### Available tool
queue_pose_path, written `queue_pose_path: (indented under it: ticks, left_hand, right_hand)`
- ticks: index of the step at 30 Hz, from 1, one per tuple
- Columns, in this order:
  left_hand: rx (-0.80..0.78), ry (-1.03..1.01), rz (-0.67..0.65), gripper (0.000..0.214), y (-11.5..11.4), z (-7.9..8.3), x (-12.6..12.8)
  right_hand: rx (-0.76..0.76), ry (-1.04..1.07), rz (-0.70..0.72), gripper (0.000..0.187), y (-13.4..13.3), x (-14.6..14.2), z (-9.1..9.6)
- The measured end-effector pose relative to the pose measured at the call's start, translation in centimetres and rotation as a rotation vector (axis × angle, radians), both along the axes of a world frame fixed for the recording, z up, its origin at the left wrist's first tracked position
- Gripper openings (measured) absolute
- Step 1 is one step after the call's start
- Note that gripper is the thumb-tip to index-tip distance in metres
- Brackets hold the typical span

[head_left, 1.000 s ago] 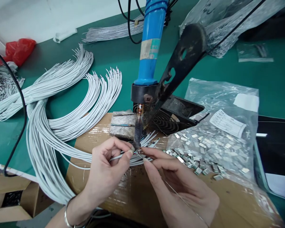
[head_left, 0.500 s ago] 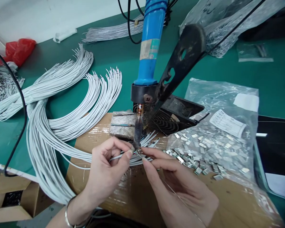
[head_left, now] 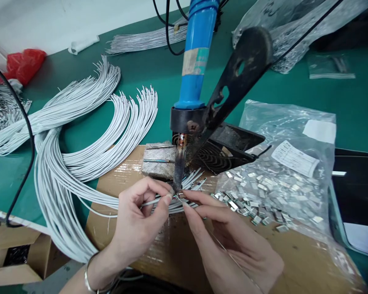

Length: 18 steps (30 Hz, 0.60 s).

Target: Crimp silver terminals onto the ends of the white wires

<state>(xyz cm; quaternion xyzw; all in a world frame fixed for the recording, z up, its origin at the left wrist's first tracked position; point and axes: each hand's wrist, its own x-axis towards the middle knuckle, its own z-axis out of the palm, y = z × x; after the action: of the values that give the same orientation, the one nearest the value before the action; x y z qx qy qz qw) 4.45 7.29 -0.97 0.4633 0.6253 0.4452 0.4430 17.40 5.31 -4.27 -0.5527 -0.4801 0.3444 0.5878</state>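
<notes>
A blue-handled soldering iron hangs in a black holder, its dark tip pointing down between my hands. My left hand pinches a white cable close beneath the tip. From the right, my right hand holds a thin solder wire, which crosses the palm and reaches up to the tip. At my right fingertips sits a small metal connector, partly hidden by the fingers. More white cable ends lie behind and under my hands.
Long bundles of white cable curve across the left. Small metal connectors spill from a clear plastic bag at the right. Behind the iron are a sponge block and a black fan. Cardboard covers the near green table.
Both hands keep nearly the same place at the iron's tip. The whole view has shifted very slightly, with the iron and holder a touch further right.
</notes>
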Motion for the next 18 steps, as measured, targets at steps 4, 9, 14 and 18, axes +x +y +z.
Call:
queue_pose_path:
  ticks: [4,9,14,18]
  left_hand:
    - [0.006,-0.009,-0.009,0.011,0.03,0.0,-0.04]
    - [-0.007,-0.038,-0.014,0.011,0.28,0.1,-0.04]
    - [-0.027,-0.063,-0.01,0.013,0.35,0.24,-0.06]
    - [-0.008,-0.06,-0.003,0.012,0.36,0.31,0.0]
  right_hand:
    - [0.005,-0.016,0.034,0.016,-0.09,0.26,-0.13]
    - [-0.01,-0.02,0.036,0.016,-0.25,0.38,-0.29]
    - [0.006,0.001,0.053,0.017,-0.18,0.43,-0.49]
    - [0.007,0.014,0.063,0.017,-0.11,0.59,-0.65]
